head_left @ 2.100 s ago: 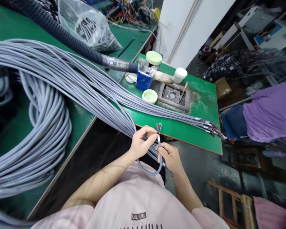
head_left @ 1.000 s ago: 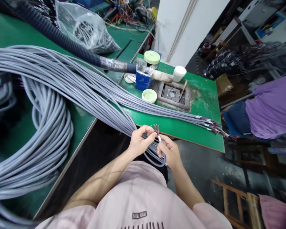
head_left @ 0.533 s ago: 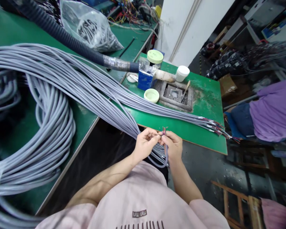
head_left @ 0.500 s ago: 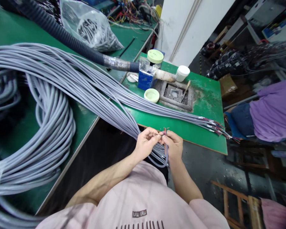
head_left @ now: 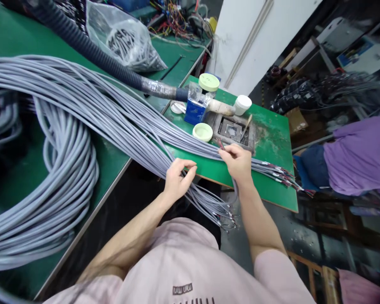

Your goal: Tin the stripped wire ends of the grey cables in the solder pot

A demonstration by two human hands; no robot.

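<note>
My right hand (head_left: 239, 164) pinches a grey cable (head_left: 234, 192) near its end, above the front edge of the green bench. Thin coloured wire ends (head_left: 221, 144) poke out past the fingertips, and the rest of that cable hangs down by the wrist. Lower and to the left, my left hand (head_left: 176, 180) has its thumb and forefinger apart, with nothing seen between them. It is beside a bundle of grey cables (head_left: 209, 204) whose stripped ends hang off the bench. A second cable bundle (head_left: 186, 139) runs behind both hands to the bench's right end.
A dirty square metal pot (head_left: 232, 128) with a stick in it sits beyond my right hand. Around it are a pale green dish (head_left: 202, 132), a white tub (head_left: 242, 104) and a hose nozzle (head_left: 221, 107). A person in purple (head_left: 361, 154) is at right.
My hands have parted. The right hand has moved forward and right with the cable end, toward the square pot; the left has let go and drawn back left.
</note>
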